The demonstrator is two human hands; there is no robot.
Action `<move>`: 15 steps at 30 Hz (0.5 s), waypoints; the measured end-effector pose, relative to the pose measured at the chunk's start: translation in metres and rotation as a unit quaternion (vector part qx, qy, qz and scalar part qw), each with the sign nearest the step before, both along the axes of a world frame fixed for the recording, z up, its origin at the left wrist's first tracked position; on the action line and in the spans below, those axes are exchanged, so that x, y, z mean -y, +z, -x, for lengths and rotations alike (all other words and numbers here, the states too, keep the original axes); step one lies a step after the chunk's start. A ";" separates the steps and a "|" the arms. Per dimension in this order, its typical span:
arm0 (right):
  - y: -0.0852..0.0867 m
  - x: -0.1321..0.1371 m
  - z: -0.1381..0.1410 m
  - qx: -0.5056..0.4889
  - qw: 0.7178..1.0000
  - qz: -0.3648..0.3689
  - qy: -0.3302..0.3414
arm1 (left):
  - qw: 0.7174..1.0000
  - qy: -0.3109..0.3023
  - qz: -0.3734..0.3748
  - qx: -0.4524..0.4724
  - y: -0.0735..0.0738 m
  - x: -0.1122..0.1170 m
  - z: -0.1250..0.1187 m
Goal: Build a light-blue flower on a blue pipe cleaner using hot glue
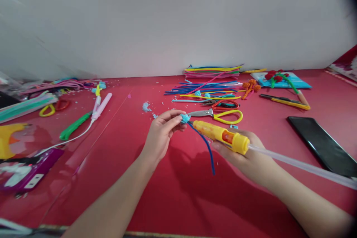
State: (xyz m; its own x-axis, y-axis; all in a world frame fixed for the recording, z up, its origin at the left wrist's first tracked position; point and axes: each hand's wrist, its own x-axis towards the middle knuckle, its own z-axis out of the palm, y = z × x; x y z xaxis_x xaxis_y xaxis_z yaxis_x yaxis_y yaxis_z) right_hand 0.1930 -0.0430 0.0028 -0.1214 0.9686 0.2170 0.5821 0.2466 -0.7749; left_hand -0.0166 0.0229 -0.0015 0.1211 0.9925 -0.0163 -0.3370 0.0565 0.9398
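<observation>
Tuft of light blue fuzzy strands point(185, 118) at the centre of the frame, pinched narrowly between thumb and fingertips of the left hand point(161, 134); yellow glue gun point(210, 130) held in the right hand point(248, 160), just right of centre, dark nozzle point(191, 122) aimed left at the tuft — cannot tell whether touching or just apart; dark blue stem point(208, 147) trailing from beside the nozzle toward the lower right, over the red table point(178, 200); likeliest trouble, a burnt fingertip, from a nozzle so near that tight pinch; possibly, too, a smear of glue along the stem, from lying so close under the tip; perhaps a crushed tuft, from squeezing too hard; worth watching as well — the long clear glue stick point(295, 161) jutting toward the right edge, apt to spoil the aim if knocked; and scissors point(208, 112) just above centre, easily nudged by a stray knuckle.
</observation>
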 end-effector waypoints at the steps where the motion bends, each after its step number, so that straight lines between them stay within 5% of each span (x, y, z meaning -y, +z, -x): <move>1: 0.001 0.000 0.000 0.016 1.000 -0.003 0.000 | 1.000 0.004 -0.007 -0.006 0.000 -0.001 0.001; 7: 0.002 -0.008 0.002 0.058 0.997 -0.006 -0.040 | 0.994 0.034 0.048 0.092 0.008 -0.011 0.009; 15: -0.019 -0.010 0.013 0.189 0.973 0.061 0.116 | 0.977 -0.023 0.126 0.171 0.010 -0.008 0.004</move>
